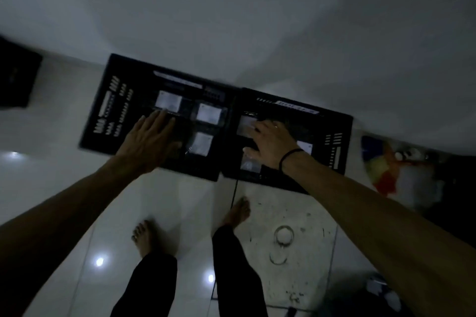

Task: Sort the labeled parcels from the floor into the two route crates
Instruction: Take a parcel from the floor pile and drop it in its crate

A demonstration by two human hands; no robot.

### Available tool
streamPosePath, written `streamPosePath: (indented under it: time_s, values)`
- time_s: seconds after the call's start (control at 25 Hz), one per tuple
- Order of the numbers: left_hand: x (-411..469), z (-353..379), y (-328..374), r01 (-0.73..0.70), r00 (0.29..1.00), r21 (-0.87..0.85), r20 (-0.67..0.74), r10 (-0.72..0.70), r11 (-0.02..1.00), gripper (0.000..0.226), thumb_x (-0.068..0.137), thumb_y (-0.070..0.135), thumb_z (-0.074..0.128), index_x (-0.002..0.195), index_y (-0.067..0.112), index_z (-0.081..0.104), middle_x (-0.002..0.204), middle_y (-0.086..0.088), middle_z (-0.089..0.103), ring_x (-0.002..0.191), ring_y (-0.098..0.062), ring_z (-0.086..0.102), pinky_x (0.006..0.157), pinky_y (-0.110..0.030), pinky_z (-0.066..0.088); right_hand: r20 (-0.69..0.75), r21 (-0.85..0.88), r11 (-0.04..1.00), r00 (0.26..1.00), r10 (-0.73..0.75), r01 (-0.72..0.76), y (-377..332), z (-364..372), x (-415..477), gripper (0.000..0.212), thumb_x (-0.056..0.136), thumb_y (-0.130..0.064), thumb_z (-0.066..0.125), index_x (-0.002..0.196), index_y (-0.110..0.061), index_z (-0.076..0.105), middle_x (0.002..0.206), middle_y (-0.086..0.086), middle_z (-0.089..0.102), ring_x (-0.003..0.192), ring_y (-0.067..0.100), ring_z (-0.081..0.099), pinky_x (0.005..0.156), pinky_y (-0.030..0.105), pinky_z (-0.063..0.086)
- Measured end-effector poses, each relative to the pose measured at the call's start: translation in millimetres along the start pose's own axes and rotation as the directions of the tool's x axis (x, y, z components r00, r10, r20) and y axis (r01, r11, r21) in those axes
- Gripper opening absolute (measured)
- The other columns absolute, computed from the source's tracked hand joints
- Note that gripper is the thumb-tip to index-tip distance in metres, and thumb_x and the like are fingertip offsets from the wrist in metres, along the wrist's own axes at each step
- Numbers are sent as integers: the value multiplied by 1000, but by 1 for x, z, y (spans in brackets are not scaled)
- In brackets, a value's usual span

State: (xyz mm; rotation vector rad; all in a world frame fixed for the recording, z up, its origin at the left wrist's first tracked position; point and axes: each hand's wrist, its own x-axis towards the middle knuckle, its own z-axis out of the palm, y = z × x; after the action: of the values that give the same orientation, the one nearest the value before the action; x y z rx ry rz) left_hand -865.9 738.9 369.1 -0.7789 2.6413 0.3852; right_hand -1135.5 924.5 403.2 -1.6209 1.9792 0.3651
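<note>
We reach down with both arms into two black crates that sit side by side on the white floor (pixel 180 208), touching each other.

The left crate (pixel 108 100) already has three parcels we can see, each a dark flat pack with a white square label: one (pixel 168 100) at the far side, one (pixel 208 113) next to it by the wall shared with the right crate, and one (pixel 202 144) nearer to us. Our left hand (pixel 148 141) lies over this crate with its fingers (pixel 159 121) spread wide and flat. It holds nothing we can see.

The right crate (pixel 337 134) has parcels too. Our right hand (pixel 270 144) rests on one labeled parcel (pixel 246 125) by the shared wall. The fingers are bent down over it, but we cannot tell if they grip it or just press it. More white labels peek out beside the wrist (pixel 305 147) and under the hand (pixel 248 165).

We see no loose parcels on the floor near the crates, so we think the sorting is almost done.

The crates are hard plastic with slots cut in the walls. The parcels look shiny, like plastic bags. The floor is smooth, glossy tile. The room is dark and a bit blurry.
</note>
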Motion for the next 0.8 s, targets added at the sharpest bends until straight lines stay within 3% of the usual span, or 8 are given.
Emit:
streamPosePath:
  time_s: [0.16,0.28,0.56,0.8]
  values:
    - [-107,-24,-52,305,951,-175,4,-309,936,79,93,65,21,148,11,37,158,-18,26,144,-38,27,116,-50,28,-19,39,998,999,-42,43,-134,-52,-12,61,95,-55,41,143,-17,42,146,7,42,129,28,42,103,41,33]
    - [-184,-25,-115,477,875,-275,53,-482,835,80,94,67,19,153,15,28,162,-14,16,149,-30,17,121,-44,18,-22,115,992,999,-41,44,-256,-80,3,61,95,-56,43,140,-15,45,142,9,47,126,28,45,102,41,35]
    - [-357,-57,-302,567,814,-285,53,-578,773,79,95,67,18,155,15,21,163,-13,12,150,-29,13,122,-44,15,-31,93,994,998,-59,61,-506,-137,51,60,95,-55,41,140,-15,44,142,11,45,128,30,43,104,45,37]
    - [-399,-115,-458,592,785,-278,-13,-619,757,79,95,66,22,154,13,23,162,-15,17,149,-31,17,121,-45,17,-93,101,988,990,-106,115,-624,-213,138,62,96,-56,37,143,-15,40,144,10,44,129,29,42,104,43,35]
